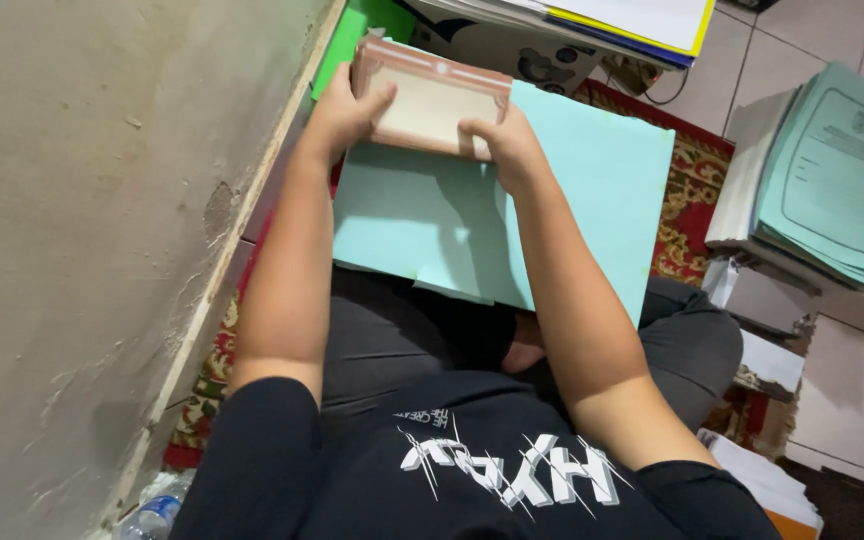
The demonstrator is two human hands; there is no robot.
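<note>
Paper block (pixel 432 100), a thick beige stack edged in reddish brown, is held upright on edge at the far side of the pale green sheets (pixel 572 190) spread over the lap, clasped at its ends by the left hand (pixel 344 112) and the right hand (pixel 507 148). Squaring appears under way, with nothing yet set down. Beyond the sheets a cardboard box (pixel 512 55) is seen, contents hidden; right of them green-covered booklets (pixel 832 180) are stacked.

Both arms stretched forward; left hand (pixel 344 112), right hand (pixel 505 148) fingers curled, gripping.
</note>
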